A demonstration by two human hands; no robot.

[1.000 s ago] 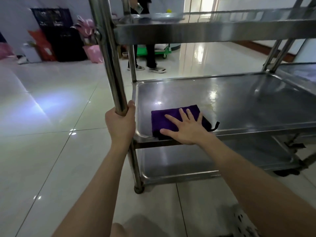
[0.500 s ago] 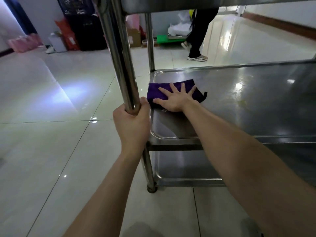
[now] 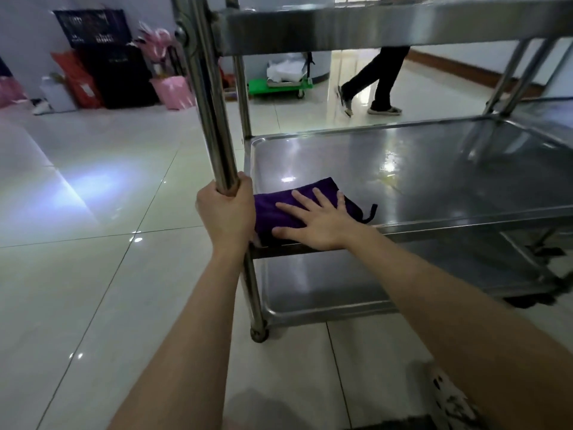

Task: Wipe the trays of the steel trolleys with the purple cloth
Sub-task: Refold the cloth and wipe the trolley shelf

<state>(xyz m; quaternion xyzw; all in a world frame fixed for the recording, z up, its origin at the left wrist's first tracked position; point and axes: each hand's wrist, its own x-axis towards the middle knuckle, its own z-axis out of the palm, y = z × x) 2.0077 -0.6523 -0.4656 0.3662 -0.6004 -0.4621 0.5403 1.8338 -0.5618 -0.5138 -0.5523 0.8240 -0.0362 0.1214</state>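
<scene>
Your cloth (image 3: 279, 209) lies in the near left corner of the trolley's middle tray (image 3: 434, 169), under your right hand (image 3: 319, 221). Just left of it, your left hand (image 3: 224, 212) grips the corner post (image 3: 214, 119). A top tray (image 3: 372, 23) sits above and a bottom tray (image 3: 325, 293) below. Bags (image 3: 117, 76) stand on the floor behind, far left.

One view only: your head cam faces forward and down, close above the steel trolley's middle tray (image 3: 434, 187), near-left corner.

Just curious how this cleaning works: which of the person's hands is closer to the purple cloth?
Right. The right hand lies flat on the purple cloth; the left hand grips the trolley's upright post just beside the cloth's left edge.
</scene>
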